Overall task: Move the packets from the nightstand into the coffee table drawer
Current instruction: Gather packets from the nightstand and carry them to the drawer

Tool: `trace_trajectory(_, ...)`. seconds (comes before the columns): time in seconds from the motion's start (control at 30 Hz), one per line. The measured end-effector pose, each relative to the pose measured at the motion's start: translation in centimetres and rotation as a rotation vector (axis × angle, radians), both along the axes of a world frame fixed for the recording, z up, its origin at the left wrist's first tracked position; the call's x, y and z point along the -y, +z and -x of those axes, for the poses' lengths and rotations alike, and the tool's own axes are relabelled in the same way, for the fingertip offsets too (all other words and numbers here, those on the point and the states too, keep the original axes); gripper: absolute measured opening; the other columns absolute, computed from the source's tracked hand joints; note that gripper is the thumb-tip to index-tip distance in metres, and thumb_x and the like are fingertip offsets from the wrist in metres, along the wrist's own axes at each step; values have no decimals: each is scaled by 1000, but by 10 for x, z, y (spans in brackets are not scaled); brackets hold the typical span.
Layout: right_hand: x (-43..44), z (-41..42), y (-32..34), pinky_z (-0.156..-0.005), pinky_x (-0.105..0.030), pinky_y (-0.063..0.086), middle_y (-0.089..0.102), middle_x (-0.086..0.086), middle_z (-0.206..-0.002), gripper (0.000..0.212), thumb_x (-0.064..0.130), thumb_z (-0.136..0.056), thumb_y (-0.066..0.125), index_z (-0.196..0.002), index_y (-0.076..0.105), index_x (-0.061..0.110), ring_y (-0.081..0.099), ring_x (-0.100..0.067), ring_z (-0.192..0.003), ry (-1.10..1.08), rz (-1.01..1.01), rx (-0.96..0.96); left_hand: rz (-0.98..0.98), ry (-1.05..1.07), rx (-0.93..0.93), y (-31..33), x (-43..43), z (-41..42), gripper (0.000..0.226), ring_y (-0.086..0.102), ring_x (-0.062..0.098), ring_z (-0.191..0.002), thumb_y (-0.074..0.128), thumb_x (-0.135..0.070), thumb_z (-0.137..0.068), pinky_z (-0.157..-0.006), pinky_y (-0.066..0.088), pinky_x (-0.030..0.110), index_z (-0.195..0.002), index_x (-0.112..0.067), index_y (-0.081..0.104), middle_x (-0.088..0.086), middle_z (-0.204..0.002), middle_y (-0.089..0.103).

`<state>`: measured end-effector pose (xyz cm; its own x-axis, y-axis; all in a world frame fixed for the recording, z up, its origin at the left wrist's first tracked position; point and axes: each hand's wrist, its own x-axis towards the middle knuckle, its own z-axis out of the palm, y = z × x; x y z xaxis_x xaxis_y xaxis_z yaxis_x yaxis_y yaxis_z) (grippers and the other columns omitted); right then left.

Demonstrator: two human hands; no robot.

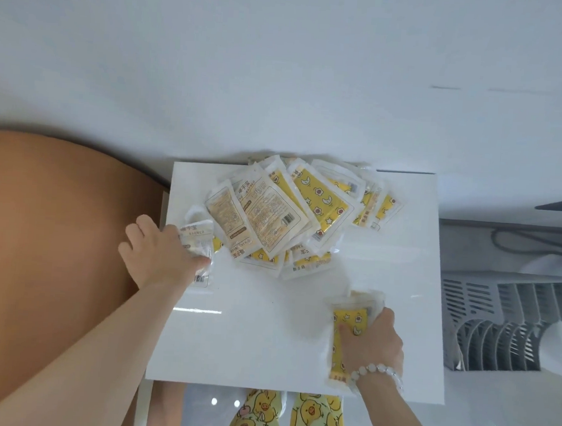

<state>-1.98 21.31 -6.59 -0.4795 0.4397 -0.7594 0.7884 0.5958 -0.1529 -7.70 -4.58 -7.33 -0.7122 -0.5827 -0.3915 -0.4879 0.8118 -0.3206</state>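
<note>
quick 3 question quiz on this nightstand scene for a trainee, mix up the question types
1. True or false: the right hand grips a yellow packet that lies apart from the pile of packets.
2. Which wrist wears the bead bracelet? A) left B) right C) both
3. Fill in: the left hand grips white-backed packets at the pile's ____ side, over the white nightstand.

Key: 1 true; 2 B; 3 left
</note>
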Motion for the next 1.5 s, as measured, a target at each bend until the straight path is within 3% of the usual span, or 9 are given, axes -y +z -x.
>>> trace_trajectory(0.17,-21,-6,32,-55,-27,40,45,2,-69,32,27,-89,58,-110,40,11,54,-22,-66,-25,-13,5,-239,75,226,17,-11,-36,38,58,21,-96,69,-40,-73,-75,40,27,-101,-19,54,-2,-91,55)
trace_trajectory(0.27,-36,-7,62,-51,-26,39,45,2,-73,38,26,-88,60,-117,42,10,50,-19,-66,-81,-10,3,-377,139,209,41,-18,-59,30,60,20,-84,68,-31,-74,-63,42,24,-95,-18,50,-3,-86,57)
trace_trajectory(0.43,-54,5,124,-74,-35,49,45,-3,-90,49,24,-86,65,-125,41,8,48,-23,-82,-170,79,-75,-552,233,144,101,-36,-64,26,62,16,-79,67,-23,-66,-62,47,24,-90,-21,57,-4,-85,63)
trace_trajectory(0.53,-65,17,166,-64,-28,44,52,-6,-101,49,26,-86,66,-125,42,11,49,-21,-83,-234,139,-162,-679,219,92,142,-58,-43,19,62,15,-71,70,-18,-65,-55,42,21,-83,-17,62,-2,-77,65)
trace_trajectory(0.8,-107,8,246,-50,-23,45,62,-6,-98,41,26,-82,67,-116,49,10,60,-16,-74,-433,145,-369,-969,68,3,238,-127,6,26,48,13,-49,78,-18,-65,-47,34,19,-63,-15,52,-4,-53,50)
trace_trajectory(0.97,-114,-25,273,-47,-20,41,64,-5,-93,37,27,-82,67,-112,54,10,58,-9,-67,-579,134,-435,-1104,-69,69,274,-164,7,34,58,16,-63,77,-32,-48,-59,44,24,-75,-13,67,-2,-65,61)
trace_trajectory(1.07,-113,-49,285,-46,-19,41,65,-4,-91,36,28,-80,68,-110,56,11,60,-10,-67,-679,132,-466,-1148,-161,93,289,-186,1,30,59,11,-68,83,-28,-63,-57,44,21,-84,-15,66,-3,-77,65)
trace_trajectory(1.3,-115,-113,308,-47,-21,44,65,-1,-93,34,28,-79,70,-107,56,15,62,-12,-71,-940,130,-609,-1213,-434,215,315,-238,-32,23,62,11,-76,82,-23,-67,-55,45,19,-82,-18,65,-2,-84,68)
trace_trajectory(1.5,-123,-203,329,-69,-29,54,61,1,-86,20,22,-81,70,-86,51,20,62,-17,-76,-1230,77,-726,-1229,-697,365,334,-294,-90,21,60,6,-69,82,-22,-70,-55,45,18,-75,-23,62,-8,-76,64)
